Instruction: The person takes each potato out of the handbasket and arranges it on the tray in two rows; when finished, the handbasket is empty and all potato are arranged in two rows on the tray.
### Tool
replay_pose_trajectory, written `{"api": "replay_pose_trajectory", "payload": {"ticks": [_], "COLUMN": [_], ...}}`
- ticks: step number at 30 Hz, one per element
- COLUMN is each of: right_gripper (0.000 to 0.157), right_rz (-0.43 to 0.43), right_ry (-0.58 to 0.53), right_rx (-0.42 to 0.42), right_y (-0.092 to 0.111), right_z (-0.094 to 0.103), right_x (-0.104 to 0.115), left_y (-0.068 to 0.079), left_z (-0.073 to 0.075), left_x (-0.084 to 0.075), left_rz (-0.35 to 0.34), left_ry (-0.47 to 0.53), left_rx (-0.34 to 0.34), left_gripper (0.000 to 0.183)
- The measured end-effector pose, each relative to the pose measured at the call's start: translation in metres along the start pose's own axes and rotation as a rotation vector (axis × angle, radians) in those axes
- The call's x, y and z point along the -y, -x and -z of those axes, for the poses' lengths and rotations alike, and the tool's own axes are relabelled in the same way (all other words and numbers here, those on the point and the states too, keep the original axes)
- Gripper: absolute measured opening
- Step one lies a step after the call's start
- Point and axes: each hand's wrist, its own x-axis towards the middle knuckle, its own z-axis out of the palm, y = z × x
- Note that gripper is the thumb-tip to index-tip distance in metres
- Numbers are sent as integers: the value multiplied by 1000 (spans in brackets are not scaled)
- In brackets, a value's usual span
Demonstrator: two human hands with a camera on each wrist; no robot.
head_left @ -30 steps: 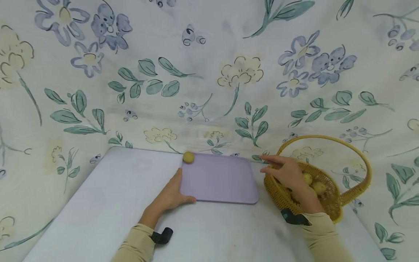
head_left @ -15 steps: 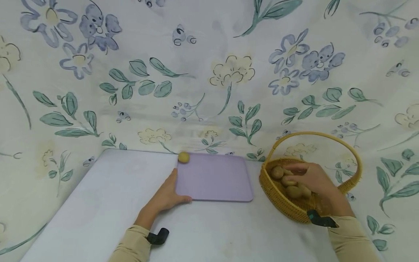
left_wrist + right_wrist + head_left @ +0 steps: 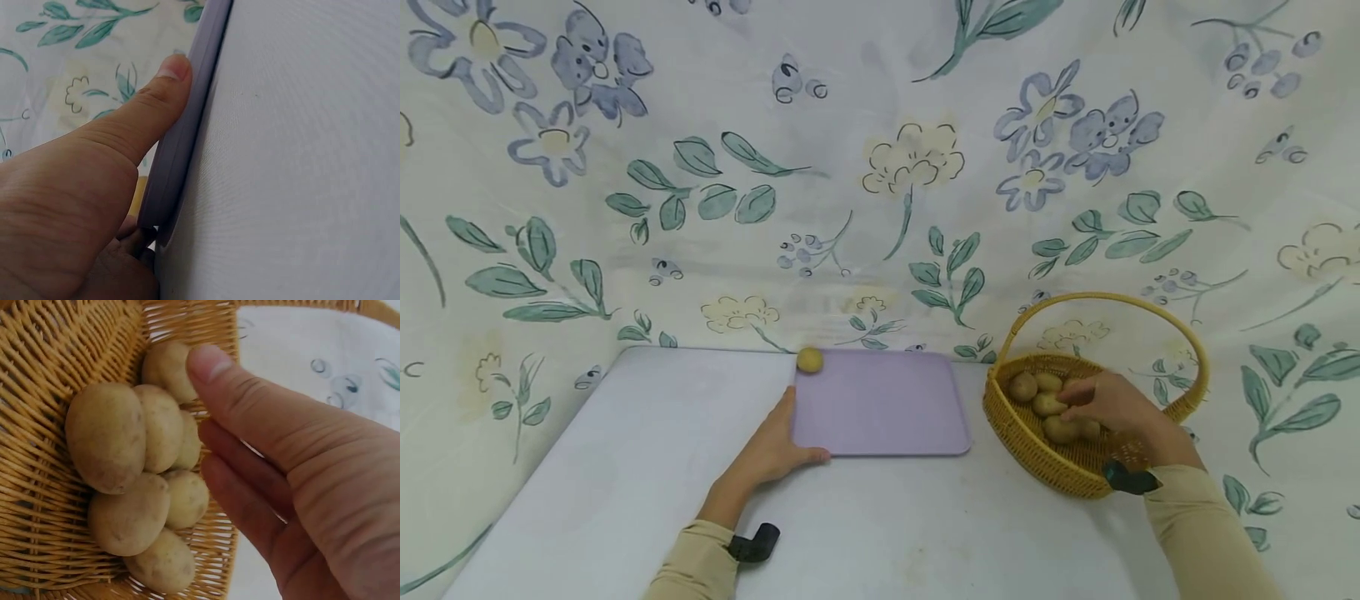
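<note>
A lilac tray (image 3: 880, 404) lies flat on the white table, a small round yellowish potato (image 3: 809, 360) at its far left corner. My left hand (image 3: 772, 446) spans the tray's near left corner, fingers along the left edge and thumb against the front edge. In the left wrist view that thumb (image 3: 159, 94) lies straight on the tray's side wall. My right hand (image 3: 1116, 408) is inside the wicker basket (image 3: 1026, 446), thumb and fingers apart beside several potatoes (image 3: 106, 437). In the right wrist view nothing shows between them, and the thumb tip overlaps a potato (image 3: 169, 372). Contact cannot be told.
The basket's tall arched handle (image 3: 1101, 296) rises over the right hand. A flowered cloth (image 3: 820, 192) hangs behind the table's far edge. White tabletop (image 3: 850, 533) stretches in front of the tray and to its left. Each wrist wears a black camera (image 3: 756, 543).
From above the basket's left rim, my right hand has moved right and in among the potatoes. The left hand stays at the tray corner. The whole head view has shifted slightly right.
</note>
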Motion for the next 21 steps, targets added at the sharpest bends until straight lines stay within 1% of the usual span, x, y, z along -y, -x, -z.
{"api": "replay_pose_trajectory", "payload": {"ticks": [2, 8, 13, 17, 18, 21], "right_gripper": [35, 33, 33, 38, 39, 38], "right_rz": [1, -99, -94, -98, -108, -102], "right_ry": [10, -12, 15, -9, -16, -3], "right_rx": [16, 64, 78, 86, 87, 90], "right_y": [-3, -8, -11, -10, -10, -9], "right_z": [-2, -9, -12, -14, -14, -15], "right_x": [-4, -15, -20, -19, -18, -16], "left_y": [0, 1, 0, 0, 0, 0], "left_z": [0, -1, -2, -1, -1, -1], "left_x": [1, 1, 1, 1, 2, 2], "left_rz": [1, -4, -7, -7, -6, -6], "left_ry": [2, 8, 12, 3, 3, 4], "left_rx": [-4, -2, -4, -10, -11, -10], "left_gripper": [138, 138, 138, 137, 137, 137]}}
